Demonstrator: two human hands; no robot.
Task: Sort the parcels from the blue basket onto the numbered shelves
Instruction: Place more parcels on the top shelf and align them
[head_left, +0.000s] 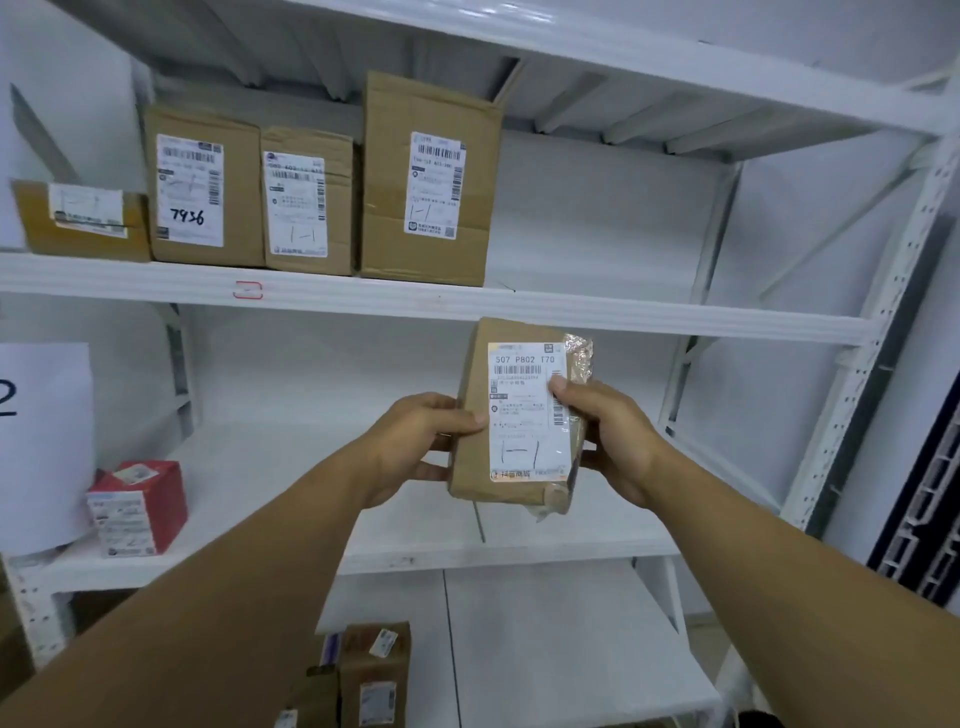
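Parcel (522, 415) at frame centre, upright, clear of shelves, label toward camera, handwritten 1-1. Left hand (415, 441) grips left edge, right hand (613, 436) grips right edge, thumb on label. Small taped cardboard box: likely light, stiff. Loose film on right side looks slippery, so hold by cardboard edges. Tall box (428, 182) upper centre shows same 1-1 mark.

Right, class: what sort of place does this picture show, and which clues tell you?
Probably a parcel storeroom: white metal shelving with a red number mark, cardboard boxes bearing barcoded shipping labels, and a labelled parcel between left hand and right hand.
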